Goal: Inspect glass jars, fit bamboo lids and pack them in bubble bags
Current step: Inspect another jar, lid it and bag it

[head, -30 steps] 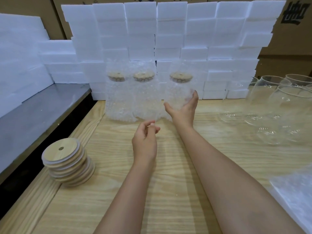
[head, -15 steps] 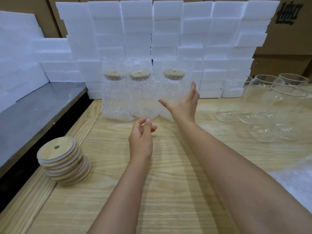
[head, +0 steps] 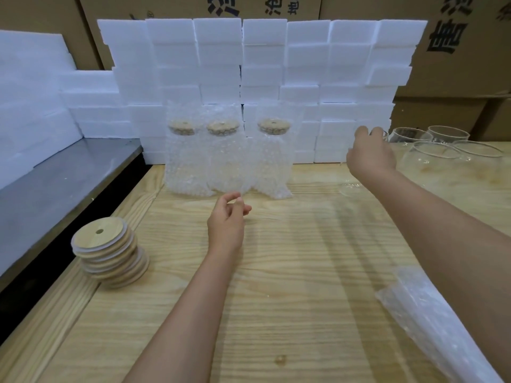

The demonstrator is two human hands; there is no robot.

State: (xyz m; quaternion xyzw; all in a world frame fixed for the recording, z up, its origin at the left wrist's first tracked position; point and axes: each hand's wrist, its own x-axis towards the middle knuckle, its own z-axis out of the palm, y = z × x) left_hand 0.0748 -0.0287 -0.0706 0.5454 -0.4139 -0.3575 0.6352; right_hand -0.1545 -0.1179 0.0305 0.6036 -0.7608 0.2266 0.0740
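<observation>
reaching out over the table (head: 290, 272), the right hand (head: 370, 156) is at the nearest jar (head: 349, 187) of the unpacked group, a clear glass whose base shows just below the wrist. its fingers (head: 362, 133) curl forward at about rim height; seen from behind, i cannot tell whether they have closed on the glass. the left hand (head: 225, 219) hovers low over the middle of the table, just in front of the packed row, fingers (head: 244, 210) loosely curled with thumb and forefinger close together, holding nothing.

three bagged jars (head: 226, 150) stand upright in a row against the foam blocks (head: 262, 64) at the back, each with a bamboo lid on and bubble wrap around it, so those look finished. the two on the left touch; the third stands just beside them.

much is left. several bare jars (head: 431, 153) wait at the far right, none lidded. a leaning stack of lids (head: 107, 252) sits at the left edge of the table, well apart from the jars. flat bubble bags (head: 431, 322) lie at the near right, beside the right forearm.

my read is that a new round is starting: take a jar, check it, lid it from the stack, then bag it and add it to the row.
</observation>
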